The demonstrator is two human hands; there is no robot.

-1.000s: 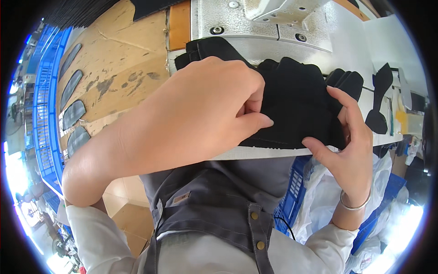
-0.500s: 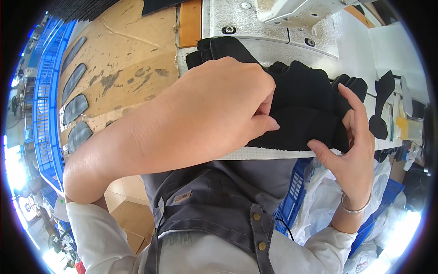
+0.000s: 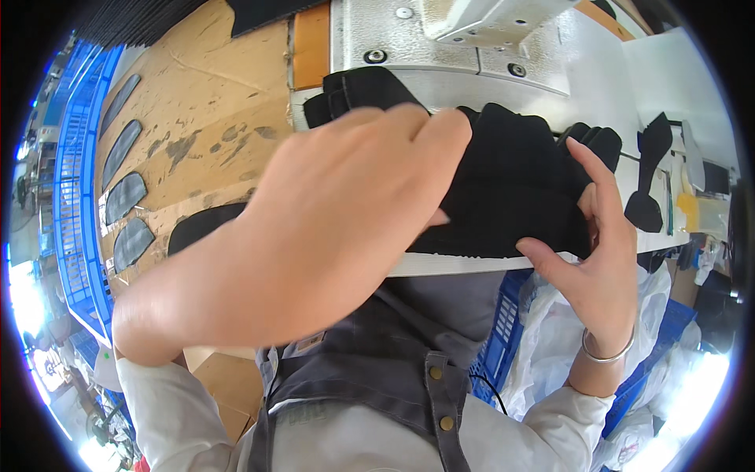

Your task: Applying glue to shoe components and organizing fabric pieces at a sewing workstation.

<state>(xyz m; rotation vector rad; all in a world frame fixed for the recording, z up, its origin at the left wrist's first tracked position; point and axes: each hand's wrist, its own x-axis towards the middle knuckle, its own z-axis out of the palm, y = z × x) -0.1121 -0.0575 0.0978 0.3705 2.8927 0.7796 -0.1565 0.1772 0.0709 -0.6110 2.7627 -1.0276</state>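
Folded black fabric (image 3: 511,189) lies in a thick, layered bundle on the white machine bed in front of me. My right hand (image 3: 602,244) grips its right end, thumb at the near edge and fingers curled over the side. Over the bundle's left part is my left hand (image 3: 362,185), back upward and slightly blurred. Its fingers are curled in and the thumb tip just shows; whatever they hold is hidden beneath the hand. A flap of the black fabric (image 3: 366,88) sticks out beyond the left knuckles.
Beyond the bundle stands a metal machine base (image 3: 440,59). A worn brown board (image 3: 212,102) at left carries dark oval pieces (image 3: 126,197), with a blue plastic crate (image 3: 75,189) beside it. A black cut piece (image 3: 651,173) lies at right, above a plastic-lined blue crate (image 3: 507,315).
My left hand has shifted left and toward me over the bundle, uncovering a black piece by the forearm. My right hand keeps its grip. The whole view has slid slightly.
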